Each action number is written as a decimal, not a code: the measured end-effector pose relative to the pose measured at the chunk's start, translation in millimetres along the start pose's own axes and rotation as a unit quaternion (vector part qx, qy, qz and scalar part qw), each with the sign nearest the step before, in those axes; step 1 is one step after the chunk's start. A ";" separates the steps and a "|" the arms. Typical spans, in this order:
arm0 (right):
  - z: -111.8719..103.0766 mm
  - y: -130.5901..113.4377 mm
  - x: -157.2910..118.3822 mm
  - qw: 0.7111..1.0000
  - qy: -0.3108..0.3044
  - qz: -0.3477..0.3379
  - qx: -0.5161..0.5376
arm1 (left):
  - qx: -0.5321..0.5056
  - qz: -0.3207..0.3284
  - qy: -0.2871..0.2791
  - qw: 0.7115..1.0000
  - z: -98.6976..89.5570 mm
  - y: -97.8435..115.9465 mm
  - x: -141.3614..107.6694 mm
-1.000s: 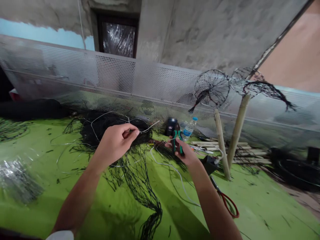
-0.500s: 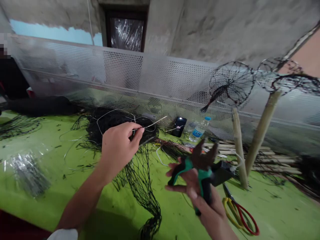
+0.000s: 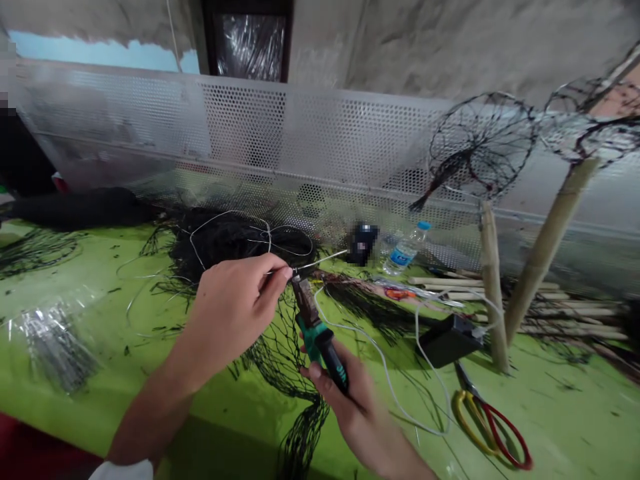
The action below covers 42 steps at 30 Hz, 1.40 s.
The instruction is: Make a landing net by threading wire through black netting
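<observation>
My left hand [image 3: 245, 300] pinches a thin pale wire [image 3: 323, 259] between thumb and fingertips, its free end pointing up to the right. My right hand [image 3: 345, 393] is wrapped around green-and-black handled pliers [image 3: 320, 333]. The jaws of the pliers meet the wire right beside my left fingertips. Whether they are fully closed on it I cannot tell. Below and behind the hands, black netting [image 3: 305, 427] trails down over the green tabletop [image 3: 215, 427]. A dark heap of net [image 3: 220, 240] with loops of wire over it lies behind my left hand.
Yellow-and-red handled scissors [image 3: 493, 427] lie at the right, near a black box [image 3: 450, 340] with a white cable. Behind are a water bottle [image 3: 406, 250], a phone [image 3: 363, 243], upright bamboo posts [image 3: 493, 287] and a round net frame [image 3: 483, 143]. A plastic bag [image 3: 57, 347] lies left.
My right hand has moved left, and the pliers, spread apart before, are now narrowed with their jaws at the wire. My left hand keeps its pinch on the wire.
</observation>
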State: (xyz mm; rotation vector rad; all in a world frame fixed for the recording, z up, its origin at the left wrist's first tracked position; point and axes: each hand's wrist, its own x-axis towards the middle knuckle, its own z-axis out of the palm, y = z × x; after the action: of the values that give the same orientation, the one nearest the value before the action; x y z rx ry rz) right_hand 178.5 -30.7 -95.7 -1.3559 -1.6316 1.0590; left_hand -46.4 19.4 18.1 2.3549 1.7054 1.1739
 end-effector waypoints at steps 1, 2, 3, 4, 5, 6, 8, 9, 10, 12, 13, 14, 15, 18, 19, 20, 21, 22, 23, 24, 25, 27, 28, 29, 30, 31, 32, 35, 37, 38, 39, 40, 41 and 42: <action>0.0 -0.7 -2.9 1.000 -0.003 0.002 -0.007 | 0.000 -0.004 0.002 1.000 -0.8 0.7 -0.8; 0.1 -0.9 -5.3 1.000 -0.005 0.005 -0.009 | 0.001 -0.008 0.005 1.000 -1.4 1.1 -1.5; 0.2 -0.6 -7.3 1.000 -0.008 0.011 -0.007 | 0.000 -0.010 0.004 1.000 -1.6 1.2 -1.9; 0.2 0.6 -8.7 1.000 -0.012 0.020 -0.001 | -0.002 -0.009 0.001 1.000 -1.4 1.1 -2.2; 0.2 2.4 -9.7 0.999 -0.018 0.030 0.006 | -0.007 -0.005 -0.005 1.000 -0.8 1.0 -2.3; 0.1 4.8 -10.3 0.999 -0.023 0.039 0.015 | -0.011 0.000 -0.011 1.000 0.2 1.0 -2.3; -0.3 9.6 -11.0 0.997 -0.031 0.056 0.035 | -0.014 0.011 -0.014 1.000 3.3 1.6 -2.1; -0.5 11.5 -11.3 0.997 -0.033 0.061 0.043 | -0.011 0.015 -0.009 1.000 5.1 2.3 -2.1; -0.7 12.8 -11.7 0.996 -0.033 0.061 0.048 | -0.008 0.020 -0.002 1.000 7.0 3.2 -2.1; -1.4 13.7 -12.8 0.998 -0.031 0.043 0.039 | -0.003 0.027 0.010 1.000 10.3 5.5 -2.3; -2.0 13.5 -13.6 0.999 -0.030 0.024 0.026 | 0.000 0.029 0.013 0.999 11.4 6.6 -2.4; -2.7 13.2 -14.5 1.000 -0.026 0.001 0.011 | 0.003 0.031 0.015 0.999 12.0 7.6 -2.5; -3.5 12.9 -15.4 0.999 -0.022 -0.022 -0.003 | 0.004 0.032 0.013 0.999 12.2 8.3 -2.5; -6.9 12.2 -17.2 0.998 -0.011 -0.054 -0.027 | -0.005 0.033 0.002 0.999 10.1 8.7 -1.8; -8.0 11.9 -17.2 0.998 -0.012 -0.050 -0.029 | -0.011 0.033 -0.004 0.999 9.1 8.4 -1.4; -8.9 11.5 -16.9 0.999 -0.014 -0.043 -0.031 | -0.017 0.033 -0.009 0.999 8.1 8.0 -1.1; -9.5 11.0 -16.4 0.999 -0.017 -0.036 -0.031 | -0.021 0.033 -0.014 0.999 7.4 7.6 -0.8; -9.7 10.5 -15.8 0.999 -0.018 -0.031 -0.030 | -0.021 0.033 -0.016 0.999 7.0 7.4 -0.6; -9.5 10.1 -15.4 0.999 -0.019 -0.027 -0.028 | -0.018 0.032 -0.014 0.999 7.0 7.2 -0.4; -8.9 9.9 -15.1 0.999 -0.017 -0.025 -0.026 | -0.012 0.030 -0.009 0.999 7.3 7.3 -0.4; -8.1 9.9 -15.2 0.999 -0.013 -0.023 -0.024 | -0.004 0.029 -0.002 1.000 7.9 7.4 -0.3; -5.6 11.0 -16.2 1.000 -0.004 -0.017 -0.021 | 0.009 0.027 0.006 1.000 9.5 7.8 -0.1; -4.3 12.0 -16.9 1.000 0.000 -0.013 -0.021 | 0.011 0.028 0.005 1.000 10.3 8.0 0.2; -3.0 13.2 -17.6 1.000 0.003 -0.009 -0.021 | 0.010 0.028 0.003 1.000 11.1 8.0 0.5; -1.9 14.5 -18.1 1.000 0.004 -0.003 -0.021 | 0.007 0.027 0.000 1.000 11.7 7.9 1.0; -1.0 15.9 -18.3 1.000 0.004 0.003 -0.019 | 0.002 0.025 -0.002 1.000 12.3 7.8 1.6; -0.3 17.3 -18.2 1.000 0.007 0.007 -0.015 | -0.004 0.023 -0.003 1.000 12.8 7.7 2.1; -0.3 20.7 -16.4 1.000 0.026 0.012 -0.001 | -0.017 0.023 -0.004 1.000 14.6 8.0 3.1; -1.6 22.2 -15.5 0.999 0.024 0.021 0.006 | -0.016 0.031 -0.003 0.999 16.4 9.0 3.2; -2.3 22.9 -15.5 0.999 0.018 0.029 0.008 | -0.012 0.039 -0.002 0.999 17.5 9.7 3.1; -2.8 23.6 -15.9 0.999 0.015 0.037 0.012 | -0.007 0.048 -0.001 0.999 18.6 10.5 3.0; -3.0 24.6 -16.7 0.999 0.019 0.042 0.018 | -0.003 0.058 0.001 0.998 19.7 11.2 2.8; -3.0 25.7 -17.7 0.998 0.026 0.045 0.026 | 0.000 0.068 0.003 0.998 20.8 11.8 2.5; -2.7 27.2 -19.0 0.998 0.035 0.047 0.034 | 0.002 0.078 0.005 0.997 21.7 12.3 2.2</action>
State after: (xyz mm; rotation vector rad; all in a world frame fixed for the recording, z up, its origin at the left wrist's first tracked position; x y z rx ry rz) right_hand 193.9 -46.4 -120.7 -1.4218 -1.4796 1.0992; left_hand -23.8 24.9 8.8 2.5297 1.5520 1.2063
